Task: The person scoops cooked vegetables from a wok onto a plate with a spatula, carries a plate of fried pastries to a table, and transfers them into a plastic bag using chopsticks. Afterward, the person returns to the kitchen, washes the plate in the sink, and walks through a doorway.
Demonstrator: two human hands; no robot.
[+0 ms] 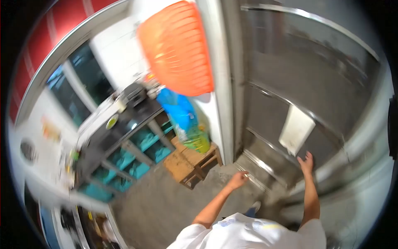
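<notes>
My left hand [238, 180] is over the floor in front of the doorway sill, its fingers curled together around something small and pale that I cannot make out. My right hand [306, 163] is raised with its fingers apart and nothing in it. Just above it a white cloth or towel [297, 129] hangs from the bar of the metal-framed door [265, 103]. Whether the fingertips touch the cloth's lower edge is hard to tell; a small gap seems to show.
Two wooden stools [178, 164] stand left of the doorway below a blue bag [177, 108] and a yellow-green bag [197, 139]. A large orange plastic basket [178, 50] hangs on the wall. Further left is a dark counter [107, 139] over turquoise shelves.
</notes>
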